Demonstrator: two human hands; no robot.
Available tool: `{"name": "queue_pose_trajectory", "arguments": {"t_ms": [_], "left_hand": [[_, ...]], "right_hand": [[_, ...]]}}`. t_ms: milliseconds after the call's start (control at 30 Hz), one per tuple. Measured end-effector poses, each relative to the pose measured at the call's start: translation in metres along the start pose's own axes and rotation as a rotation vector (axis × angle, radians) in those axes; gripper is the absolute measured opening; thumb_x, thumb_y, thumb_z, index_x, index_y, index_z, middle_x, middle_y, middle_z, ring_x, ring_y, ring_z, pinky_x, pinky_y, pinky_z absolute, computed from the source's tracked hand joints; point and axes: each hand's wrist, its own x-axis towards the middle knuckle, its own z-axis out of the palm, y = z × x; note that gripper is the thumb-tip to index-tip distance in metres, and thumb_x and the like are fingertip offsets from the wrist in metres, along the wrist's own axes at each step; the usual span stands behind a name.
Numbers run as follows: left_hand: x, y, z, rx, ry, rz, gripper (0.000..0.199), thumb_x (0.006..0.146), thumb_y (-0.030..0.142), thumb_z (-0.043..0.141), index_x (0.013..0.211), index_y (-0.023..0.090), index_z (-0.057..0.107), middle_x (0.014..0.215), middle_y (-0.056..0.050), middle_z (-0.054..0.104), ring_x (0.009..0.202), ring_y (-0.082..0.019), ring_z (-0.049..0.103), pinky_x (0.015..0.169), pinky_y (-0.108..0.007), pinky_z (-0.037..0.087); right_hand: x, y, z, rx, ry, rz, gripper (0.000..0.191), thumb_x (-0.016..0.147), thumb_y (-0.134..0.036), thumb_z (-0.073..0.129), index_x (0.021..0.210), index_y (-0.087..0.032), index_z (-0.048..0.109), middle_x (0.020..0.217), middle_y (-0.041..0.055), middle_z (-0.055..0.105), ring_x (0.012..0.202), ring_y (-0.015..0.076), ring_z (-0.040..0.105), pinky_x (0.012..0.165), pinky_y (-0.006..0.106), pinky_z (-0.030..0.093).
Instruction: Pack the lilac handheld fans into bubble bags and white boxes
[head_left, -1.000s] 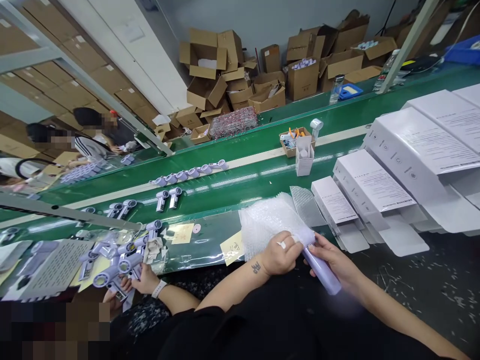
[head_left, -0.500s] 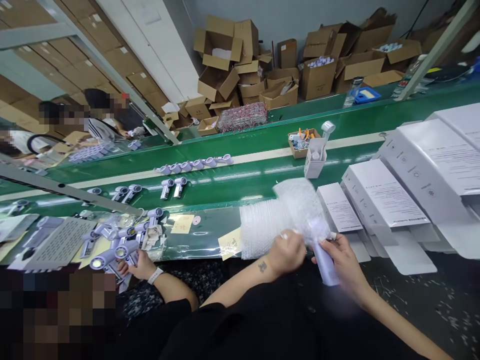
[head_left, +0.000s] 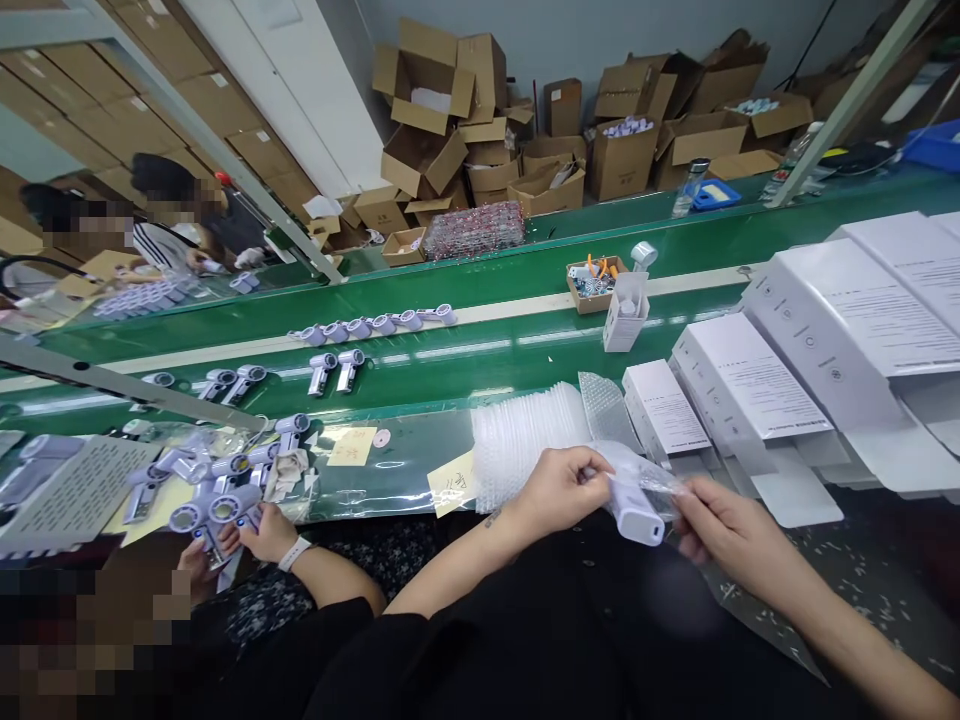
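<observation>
A lilac handheld fan [head_left: 637, 518] is in front of me, its handle end with a small port facing me. Its upper part is covered by a clear bubble-wrap bag [head_left: 626, 462]. My left hand [head_left: 566, 487] is closed on the fan from the left, thumb and forefinger pinching at the wrap. My right hand [head_left: 720, 520] is closed on the bag's edge and draws it out to the right. To the left of the bag lies a row of stacked bubble-wrap bags [head_left: 525, 445], with one loose sheet [head_left: 607, 405] leaning at its right end.
White printed boxes [head_left: 667, 405] stand at the right, flaps hanging over the edge. A small open box [head_left: 626, 312] and a parts carton [head_left: 592, 285] sit on the green conveyor [head_left: 450, 365]. At left, a co-worker's hands [head_left: 262, 535] handle fans. A yellow note [head_left: 451, 485] lies nearby.
The right hand has gone from the fan's handle to the bag's edge, stretching it rightward. My left hand has closed on the fan. The fan's handle end has turned toward me.
</observation>
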Motion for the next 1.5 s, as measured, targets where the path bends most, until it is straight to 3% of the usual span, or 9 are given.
{"name": "queue_pose_trajectory", "arguments": {"t_ms": [133, 300, 433, 533, 633, 800, 1000, 1233, 1500], "left_hand": [[-0.011, 0.005, -0.032, -0.234, -0.050, -0.033, 0.027, 0.078, 0.035, 0.057, 0.091, 0.012, 0.065, 0.062, -0.002, 0.059, 0.048, -0.009, 0.051, 0.045, -0.020, 0.040], [-0.003, -0.008, -0.049, -0.189, -0.252, 0.269, 0.106, 0.037, 0.037, 0.087, 0.131, 0.023, 0.042, 0.127, -0.015, 0.048, 0.096, -0.023, 0.056, 0.070, -0.029, 0.049], [0.000, -0.025, -0.023, -0.134, -0.408, 0.225, 0.052, 0.060, 0.038, 0.077, 0.104, 0.016, 0.061, 0.095, -0.009, 0.063, 0.080, -0.018, 0.059, 0.066, -0.026, 0.047], [-0.003, -0.038, -0.020, -0.152, -0.175, 0.133, 0.031, 0.066, 0.036, 0.072, 0.085, 0.013, 0.062, 0.074, -0.002, 0.061, 0.065, -0.013, 0.056, 0.060, -0.023, 0.045], [-0.003, -0.046, -0.038, -0.305, 0.119, 0.027, 0.029, 0.068, 0.038, 0.069, 0.078, 0.013, 0.057, 0.062, 0.002, 0.055, 0.052, -0.009, 0.051, 0.048, -0.021, 0.043], [-0.002, -0.046, -0.070, -0.503, 0.357, 0.043, 0.028, 0.067, 0.036, 0.070, 0.074, 0.012, 0.057, 0.057, 0.003, 0.053, 0.046, -0.009, 0.048, 0.039, -0.020, 0.041], [-0.007, -0.060, -0.103, -0.735, 0.574, -0.023, 0.029, 0.062, 0.033, 0.074, 0.074, 0.013, 0.057, 0.058, 0.004, 0.053, 0.046, -0.008, 0.049, 0.034, -0.017, 0.036], [0.016, -0.076, -0.136, -1.027, 0.861, -0.070, 0.030, 0.060, 0.029, 0.075, 0.079, 0.013, 0.058, 0.063, 0.004, 0.058, 0.048, -0.007, 0.052, 0.034, -0.016, 0.032], [0.076, -0.086, -0.150, -1.075, 0.958, -0.102, 0.029, 0.063, 0.029, 0.074, 0.081, 0.012, 0.059, 0.065, 0.001, 0.060, 0.052, -0.009, 0.056, 0.040, -0.017, 0.037]], "right_hand": [[-0.024, -0.018, -0.005, -0.030, -0.032, -0.066, 0.034, 0.079, -0.052, 0.056, 0.065, -0.021, 0.057, 0.051, 0.0025, 0.061, 0.046, 0.0158, 0.058, 0.047, 0.027, 0.048], [-0.020, -0.024, 0.026, 0.217, -0.235, -0.205, 0.034, 0.086, -0.049, 0.047, 0.076, -0.018, 0.056, 0.063, 0.0051, 0.066, 0.057, 0.0177, 0.063, 0.058, 0.031, 0.052], [-0.010, -0.010, 0.045, 0.266, -0.382, -0.260, 0.031, 0.087, -0.045, 0.048, 0.077, -0.017, 0.055, 0.064, 0.0041, 0.065, 0.058, 0.0158, 0.064, 0.058, 0.030, 0.052], [0.005, 0.021, 0.042, 0.450, 0.124, -0.169, 0.030, 0.077, -0.044, 0.063, 0.087, -0.020, 0.049, 0.062, -0.0015, 0.063, 0.049, 0.0122, 0.061, 0.046, 0.023, 0.051], [0.034, 0.055, 0.039, 0.573, 0.550, -0.025, 0.063, 0.057, -0.036, 0.080, 0.105, -0.026, 0.040, 0.066, -0.0049, 0.063, 0.048, 0.0134, 0.062, 0.042, 0.024, 0.054], [0.077, 0.078, 0.061, 0.851, 0.610, -0.004, 0.053, 0.055, -0.033, 0.080, 0.092, -0.025, 0.043, 0.069, -0.0051, 0.061, 0.062, 0.0152, 0.067, 0.057, 0.025, 0.059], [0.080, 0.069, 0.099, 0.926, 0.665, -0.160, 0.040, 0.066, -0.041, 0.073, 0.089, -0.025, 0.044, 0.085, -0.0023, 0.060, 0.087, 0.0158, 0.066, 0.078, 0.031, 0.057], [0.164, 0.001, 0.106, 0.172, 0.667, -0.498, 0.039, 0.077, -0.054, 0.053, 0.097, -0.020, 0.050, 0.097, 0.0045, 0.059, 0.088, 0.0177, 0.061, 0.076, 0.036, 0.054], [0.302, -0.079, 0.088, -0.182, 0.599, -0.632, 0.052, 0.064, -0.051, 0.065, 0.101, -0.016, 0.052, 0.106, 0.0143, 0.052, 0.101, 0.0282, 0.051, 0.090, 0.044, 0.040]]}}
